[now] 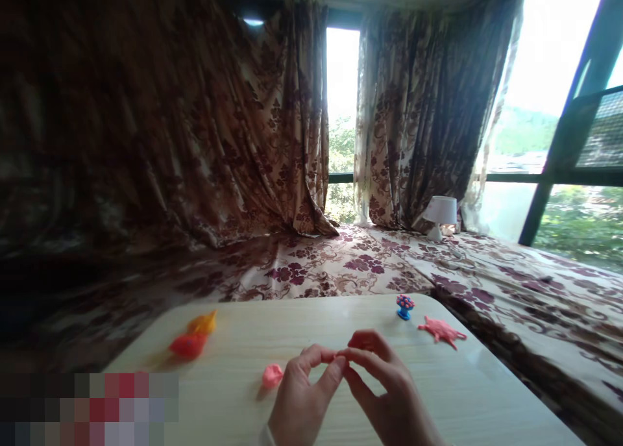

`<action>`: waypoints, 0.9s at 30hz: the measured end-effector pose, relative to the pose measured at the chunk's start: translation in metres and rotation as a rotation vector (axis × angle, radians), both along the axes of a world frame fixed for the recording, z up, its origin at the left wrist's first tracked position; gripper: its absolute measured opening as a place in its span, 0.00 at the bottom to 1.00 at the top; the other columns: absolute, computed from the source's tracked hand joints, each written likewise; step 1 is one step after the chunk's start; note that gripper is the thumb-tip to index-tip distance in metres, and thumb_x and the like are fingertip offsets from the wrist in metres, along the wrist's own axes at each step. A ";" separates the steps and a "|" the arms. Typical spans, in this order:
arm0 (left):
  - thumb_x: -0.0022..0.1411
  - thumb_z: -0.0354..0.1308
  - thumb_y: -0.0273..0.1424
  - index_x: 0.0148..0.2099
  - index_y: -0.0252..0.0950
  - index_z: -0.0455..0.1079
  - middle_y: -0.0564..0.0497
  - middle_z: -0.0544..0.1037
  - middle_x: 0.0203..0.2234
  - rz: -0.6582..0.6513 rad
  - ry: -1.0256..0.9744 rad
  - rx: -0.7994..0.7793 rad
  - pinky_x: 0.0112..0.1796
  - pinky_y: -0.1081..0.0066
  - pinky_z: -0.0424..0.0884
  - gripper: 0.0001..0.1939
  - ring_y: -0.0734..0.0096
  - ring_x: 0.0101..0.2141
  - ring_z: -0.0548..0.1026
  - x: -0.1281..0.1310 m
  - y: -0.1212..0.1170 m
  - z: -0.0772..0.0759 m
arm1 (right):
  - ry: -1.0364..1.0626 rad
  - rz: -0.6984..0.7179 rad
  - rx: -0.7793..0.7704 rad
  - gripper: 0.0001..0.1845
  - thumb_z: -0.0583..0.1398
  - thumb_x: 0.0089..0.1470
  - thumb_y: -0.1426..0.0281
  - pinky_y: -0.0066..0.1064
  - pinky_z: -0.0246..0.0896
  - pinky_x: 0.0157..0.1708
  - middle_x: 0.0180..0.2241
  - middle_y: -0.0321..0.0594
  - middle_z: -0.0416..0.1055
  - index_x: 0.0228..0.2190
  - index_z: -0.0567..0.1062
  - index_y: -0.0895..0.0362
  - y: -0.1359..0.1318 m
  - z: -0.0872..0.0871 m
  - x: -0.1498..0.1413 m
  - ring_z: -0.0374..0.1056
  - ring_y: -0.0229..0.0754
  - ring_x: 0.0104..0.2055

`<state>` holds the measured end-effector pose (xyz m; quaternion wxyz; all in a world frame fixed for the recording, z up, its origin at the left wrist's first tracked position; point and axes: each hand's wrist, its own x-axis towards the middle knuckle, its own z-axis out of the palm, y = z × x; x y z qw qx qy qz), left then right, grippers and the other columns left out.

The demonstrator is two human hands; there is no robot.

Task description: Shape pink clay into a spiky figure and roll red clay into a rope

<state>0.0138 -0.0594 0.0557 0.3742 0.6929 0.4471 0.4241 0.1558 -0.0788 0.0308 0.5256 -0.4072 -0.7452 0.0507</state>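
Note:
My left hand (305,397) and my right hand (389,389) meet over the near part of the pale table (233,342). Thumb and forefinger of each are pinched together at the same spot. Whatever lies between the fingertips is too small and too covered to make out. A pink clay lump (272,376) rests on the tabletop just left of my left hand. Beyond my right hand lies a flat pink clay figure (442,331) with thin limbs. Near it stands a small blue figure (404,307) with a round top dotted in pinkish red.
On the table's left side sit a red lump (187,346) and a yellow one (203,322), both blurred. Flowered cloth (360,264) covers the surface behind, where a small white lamp (442,211) stands. Patterned curtains (272,121) hang beside the windows. The lower left corner is pixelated.

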 end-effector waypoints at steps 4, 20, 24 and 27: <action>0.54 0.55 0.41 0.28 0.38 0.75 0.52 0.78 0.26 0.036 0.000 -0.021 0.40 0.66 0.69 0.13 0.63 0.33 0.74 -0.005 0.005 -0.006 | -0.124 -0.157 -0.055 0.21 0.59 0.51 0.72 0.37 0.66 0.45 0.46 0.44 0.66 0.49 0.67 0.50 0.004 -0.004 0.041 0.66 0.46 0.47; 0.47 0.61 0.44 0.30 0.36 0.72 0.52 0.72 0.29 0.143 -0.259 -0.155 0.27 0.67 0.77 0.15 0.70 0.25 0.70 -0.042 0.025 -0.039 | -0.342 -0.536 -0.296 0.16 0.57 0.58 0.67 0.46 0.63 0.45 0.49 0.44 0.66 0.48 0.67 0.57 0.099 -0.030 0.167 0.66 0.47 0.47; 0.47 0.62 0.44 0.31 0.36 0.72 0.53 0.72 0.28 0.137 -0.281 -0.188 0.26 0.67 0.77 0.16 0.73 0.23 0.69 -0.042 0.027 -0.040 | -0.353 -0.518 -0.329 0.14 0.56 0.58 0.67 0.42 0.65 0.42 0.47 0.43 0.67 0.46 0.68 0.57 0.103 -0.033 0.170 0.68 0.44 0.44; 0.47 0.61 0.44 0.31 0.36 0.72 0.54 0.73 0.27 0.133 -0.266 -0.195 0.27 0.67 0.77 0.16 0.73 0.23 0.68 -0.043 0.029 -0.042 | -0.334 -0.505 -0.345 0.13 0.56 0.59 0.67 0.40 0.66 0.40 0.46 0.42 0.68 0.45 0.68 0.58 0.103 -0.033 0.171 0.69 0.43 0.42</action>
